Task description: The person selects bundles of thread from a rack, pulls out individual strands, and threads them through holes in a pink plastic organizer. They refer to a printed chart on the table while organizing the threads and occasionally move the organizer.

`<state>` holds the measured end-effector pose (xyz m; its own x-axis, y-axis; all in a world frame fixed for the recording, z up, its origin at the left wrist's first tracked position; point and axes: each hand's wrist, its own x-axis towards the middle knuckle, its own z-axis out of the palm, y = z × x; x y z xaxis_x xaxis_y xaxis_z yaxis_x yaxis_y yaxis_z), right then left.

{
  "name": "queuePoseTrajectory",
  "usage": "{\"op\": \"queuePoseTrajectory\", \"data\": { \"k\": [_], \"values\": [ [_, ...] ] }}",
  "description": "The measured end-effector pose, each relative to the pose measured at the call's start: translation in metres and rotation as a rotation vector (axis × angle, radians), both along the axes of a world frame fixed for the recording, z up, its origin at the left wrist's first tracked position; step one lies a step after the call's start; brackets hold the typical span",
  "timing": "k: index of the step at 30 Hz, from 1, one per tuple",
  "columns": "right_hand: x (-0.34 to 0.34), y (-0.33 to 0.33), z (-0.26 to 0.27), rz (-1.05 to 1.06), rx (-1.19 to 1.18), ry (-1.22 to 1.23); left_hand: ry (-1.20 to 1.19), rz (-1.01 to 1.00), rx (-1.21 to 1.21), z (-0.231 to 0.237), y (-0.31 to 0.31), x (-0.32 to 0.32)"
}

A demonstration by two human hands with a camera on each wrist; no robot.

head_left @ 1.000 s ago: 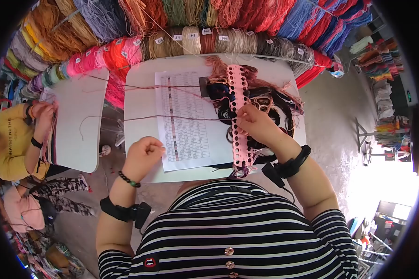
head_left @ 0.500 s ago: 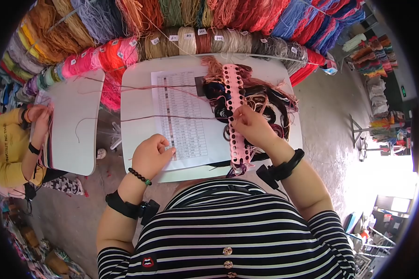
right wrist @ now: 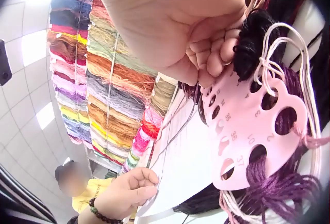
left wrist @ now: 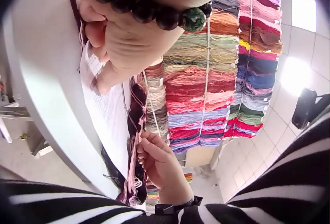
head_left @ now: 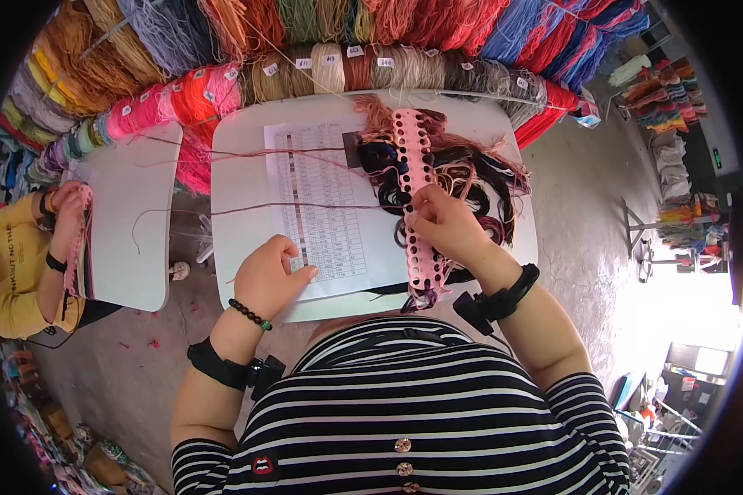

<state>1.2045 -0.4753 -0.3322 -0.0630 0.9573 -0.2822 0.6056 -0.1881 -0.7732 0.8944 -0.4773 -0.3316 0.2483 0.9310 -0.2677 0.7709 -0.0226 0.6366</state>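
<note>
A pink thread card (head_left: 415, 165) with punched holes lies lengthwise on the white table, dark, pink and purple threads looped through it. My right hand (head_left: 446, 223) is over its middle, thumb and fingertips pinched together at its left edge. There a long mauve thread (head_left: 305, 205) meets them, running left across the paper; the tips hide the pinched part. In the right wrist view the card (right wrist: 258, 115) shows printed numbers beside its holes. My left hand (head_left: 268, 276) rests at the lower left of a printed chart (head_left: 338, 214), fingers loosely curled, thumb touching the paper (left wrist: 105, 115).
Numbered skeins (head_left: 330, 70) line the table's far edge, with more hanks (head_left: 446, 25) hanging above. Pink strands (head_left: 248, 154) cross the chart's upper part. At the left, a person in a yellow shirt (head_left: 12, 264) works at another white table (head_left: 132, 239).
My left hand has shifted right onto the chart's lower left part, its thumb now on the paper. My right hand stays at the card's middle. The head view has shifted slightly.
</note>
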Motion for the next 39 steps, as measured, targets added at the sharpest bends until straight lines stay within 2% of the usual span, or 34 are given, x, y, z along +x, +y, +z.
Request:
{"op": "queuePoseTrajectory", "data": {
  "k": [4,6,9,11,13,15,17,19,21,23,24,26,29,32,35,39],
  "values": [
    [0.002,-0.001,0.002,0.032,-0.035,0.026,0.011,-0.017,0.041,-0.005,0.002,0.002],
    [0.004,-0.001,0.006,0.052,-0.026,0.03,0.049,-0.02,-0.013,0.0,0.004,0.003],
    [0.022,0.004,-0.001,0.042,-0.081,0.341,0.063,-0.037,0.018,-0.01,0.0,-0.003],
    [0.034,0.015,0.042,-0.025,-0.092,0.291,0.064,-0.069,0.105,-0.015,0.001,-0.005],
    [0.06,0.039,0.065,-0.043,0.091,0.402,0.069,-0.08,0.13,-0.017,0.002,-0.007],
    [0.075,0.062,0.13,-0.158,0.23,0.301,0.09,-0.096,0.109,-0.021,0.003,-0.01],
    [0.089,0.09,0.191,-0.175,0.499,0.203,0.058,-0.115,0.143,-0.035,0.005,-0.017],
    [0.104,0.126,0.234,-0.218,0.782,0.162,0.088,-0.126,0.041,-0.031,0.008,-0.019],
    [0.108,0.154,0.286,-0.221,1.004,0.072,0.166,-0.072,-0.144,-0.005,0.002,-0.005],
    [0.108,0.178,0.338,-0.197,1.265,0.011,0.156,-0.085,0.003,-0.015,0.0,-0.008],
    [0.108,0.193,0.357,-0.22,1.298,0.042,0.149,-0.088,0.069,-0.02,0.0,-0.008],
    [0.105,0.215,0.395,-0.248,1.418,-0.052,0.158,-0.074,0.038,-0.016,0.003,-0.006],
    [0.096,0.242,0.435,-0.372,1.451,0.047,0.147,-0.025,0.021,-0.016,-0.001,-0.004],
    [0.087,0.253,0.458,-0.403,1.503,-0.091,0.134,-0.004,0.04,-0.023,-0.003,-0.006],
    [0.067,0.251,0.457,-0.493,1.474,-0.336,0.107,0.012,0.05,-0.029,-0.005,-0.007],
    [0.069,0.278,0.458,-0.573,1.362,-0.34,0.077,0.023,0.092,-0.029,-0.008,-0.007]
  ]
}}
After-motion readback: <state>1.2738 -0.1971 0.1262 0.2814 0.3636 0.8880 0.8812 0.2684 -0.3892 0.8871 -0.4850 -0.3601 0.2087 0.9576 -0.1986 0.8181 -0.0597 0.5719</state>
